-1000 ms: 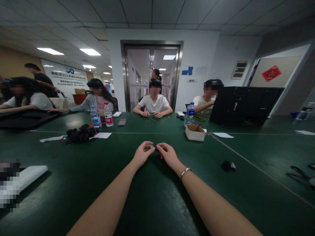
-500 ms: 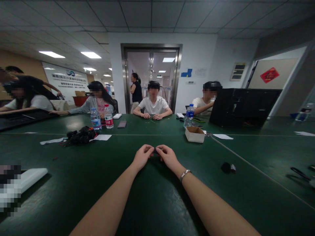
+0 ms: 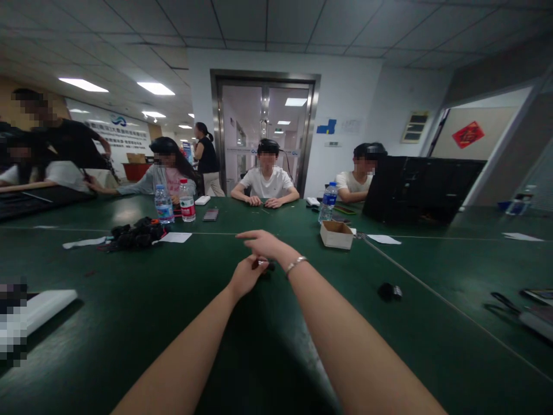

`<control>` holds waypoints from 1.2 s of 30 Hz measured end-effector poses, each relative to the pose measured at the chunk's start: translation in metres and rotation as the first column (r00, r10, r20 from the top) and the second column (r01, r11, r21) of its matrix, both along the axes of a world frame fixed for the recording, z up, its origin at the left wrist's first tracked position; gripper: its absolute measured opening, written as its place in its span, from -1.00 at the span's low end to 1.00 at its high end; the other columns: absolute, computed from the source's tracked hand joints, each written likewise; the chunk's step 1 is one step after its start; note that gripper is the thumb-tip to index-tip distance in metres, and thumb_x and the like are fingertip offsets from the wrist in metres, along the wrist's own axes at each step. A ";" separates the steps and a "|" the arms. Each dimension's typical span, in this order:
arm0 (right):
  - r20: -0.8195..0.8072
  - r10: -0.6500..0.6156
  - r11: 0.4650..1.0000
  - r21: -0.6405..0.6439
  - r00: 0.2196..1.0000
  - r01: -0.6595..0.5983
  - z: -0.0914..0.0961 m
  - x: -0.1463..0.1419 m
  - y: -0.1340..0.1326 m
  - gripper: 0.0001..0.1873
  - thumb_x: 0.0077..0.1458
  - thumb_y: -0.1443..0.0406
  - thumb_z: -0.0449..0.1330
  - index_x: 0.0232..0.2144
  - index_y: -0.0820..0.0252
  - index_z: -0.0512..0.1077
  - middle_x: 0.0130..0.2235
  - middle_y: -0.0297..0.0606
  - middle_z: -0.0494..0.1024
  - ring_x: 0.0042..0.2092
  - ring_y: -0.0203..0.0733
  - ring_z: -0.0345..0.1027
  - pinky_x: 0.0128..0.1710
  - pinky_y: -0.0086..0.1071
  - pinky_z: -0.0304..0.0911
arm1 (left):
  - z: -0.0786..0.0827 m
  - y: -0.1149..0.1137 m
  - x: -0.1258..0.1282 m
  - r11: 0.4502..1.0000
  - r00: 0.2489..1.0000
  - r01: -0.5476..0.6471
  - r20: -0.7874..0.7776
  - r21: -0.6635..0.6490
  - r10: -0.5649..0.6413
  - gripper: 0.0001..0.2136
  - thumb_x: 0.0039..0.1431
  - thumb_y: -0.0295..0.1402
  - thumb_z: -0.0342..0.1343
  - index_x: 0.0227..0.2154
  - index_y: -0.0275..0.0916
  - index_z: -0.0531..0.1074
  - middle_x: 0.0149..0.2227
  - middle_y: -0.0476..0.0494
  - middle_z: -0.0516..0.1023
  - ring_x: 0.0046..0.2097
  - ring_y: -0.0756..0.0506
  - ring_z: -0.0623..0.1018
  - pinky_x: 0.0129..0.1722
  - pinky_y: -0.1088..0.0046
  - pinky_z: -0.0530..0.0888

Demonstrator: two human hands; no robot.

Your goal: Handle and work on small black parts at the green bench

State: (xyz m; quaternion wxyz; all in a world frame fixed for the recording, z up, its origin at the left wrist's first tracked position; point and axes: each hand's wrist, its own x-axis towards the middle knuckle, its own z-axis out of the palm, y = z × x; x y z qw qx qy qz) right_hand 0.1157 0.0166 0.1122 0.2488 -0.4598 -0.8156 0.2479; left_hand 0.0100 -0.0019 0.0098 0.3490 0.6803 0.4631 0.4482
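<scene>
My left hand [image 3: 244, 278] is closed, its fingers pinching a small dark object [image 3: 261, 264] with a shiny spot, just above the green table. The kind of object is too small to make out. My right hand [image 3: 264, 244] is open, hovering over the left one with its index finger stretched out to the left. A silvery bracelet circles the right wrist. Between the right hand's fingers nothing shows, though its underside is hidden.
On the green table [image 3: 181, 323] lie a bundle of black cables [image 3: 137, 233], a shallow cardboard box [image 3: 336, 236], a small black item [image 3: 389, 291] and a white case [image 3: 49, 308]. Bottles [image 3: 163, 205] stand farther back. Several people sit across the table, behind a large black panel [image 3: 421, 187] at right.
My right hand has come away from the small dark object, swinging up and left over my left hand with its fingers extended. My left hand keeps the object. Standing people in the background have moved.
</scene>
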 end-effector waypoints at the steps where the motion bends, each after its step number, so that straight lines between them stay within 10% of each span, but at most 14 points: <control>1: 0.106 0.081 0.996 -0.043 0.991 -0.076 0.009 -0.019 -0.002 -0.55 -0.04 0.40 0.11 -0.07 0.04 0.48 -0.29 -0.32 0.57 -0.26 -0.22 0.43 -0.27 -0.44 0.28 | 0.002 -0.002 -0.001 1.000 0.999 -0.005 -0.045 0.031 0.006 -0.81 0.07 -0.29 0.04 -0.33 -0.28 0.45 -0.33 -0.16 0.57 -0.25 -0.12 0.52 -0.20 0.40 0.39; 5: 0.169 0.098 0.993 0.046 0.981 -0.107 0.016 -0.050 -0.009 -0.63 -0.03 0.39 0.10 -0.16 0.04 0.52 -0.09 -0.29 0.53 -0.02 -0.15 0.34 -0.06 -0.41 0.21 | 0.005 -0.005 -0.004 0.996 0.993 -0.050 -0.104 0.075 0.057 -0.84 0.05 -0.36 0.03 -0.36 -0.31 0.46 -0.35 -0.16 0.57 -0.21 -0.16 0.51 -0.17 0.37 0.38; 10: 0.037 -0.286 0.951 0.134 0.958 0.279 -0.035 0.012 -0.013 -0.72 0.08 0.24 0.06 -0.20 0.15 0.49 -0.11 -0.12 0.42 -0.18 -0.18 0.36 -0.13 -0.31 0.24 | -0.009 0.008 -0.002 0.999 0.998 -0.034 0.054 -0.003 0.034 -0.75 0.12 -0.22 -0.02 -0.27 -0.28 0.42 -0.34 -0.12 0.54 -0.31 -0.08 0.50 -0.28 0.42 0.39; 17: -0.194 -0.119 0.992 0.010 0.974 0.123 -0.087 0.058 -0.018 -0.65 -0.06 0.27 0.22 -0.14 0.13 0.42 -0.36 -0.34 0.44 -0.35 -0.30 0.30 -0.29 -0.38 0.23 | -0.012 0.009 -0.001 0.998 0.990 0.042 0.134 -0.043 -0.036 -0.76 0.08 -0.20 0.04 -0.28 -0.25 0.40 -0.33 -0.09 0.50 -0.33 -0.03 0.48 -0.32 0.47 0.37; 36: -0.302 -0.133 0.974 0.135 0.944 0.181 -0.097 0.053 -0.024 -0.77 -0.05 0.26 0.19 -0.26 0.13 0.40 -0.40 -0.37 0.43 -0.38 -0.30 0.27 -0.36 -0.40 0.18 | -0.011 0.006 0.000 0.997 0.982 0.051 0.182 -0.050 -0.041 -0.76 0.06 -0.19 0.09 -0.28 -0.25 0.35 -0.36 -0.06 0.46 -0.36 0.00 0.47 -0.34 0.48 0.38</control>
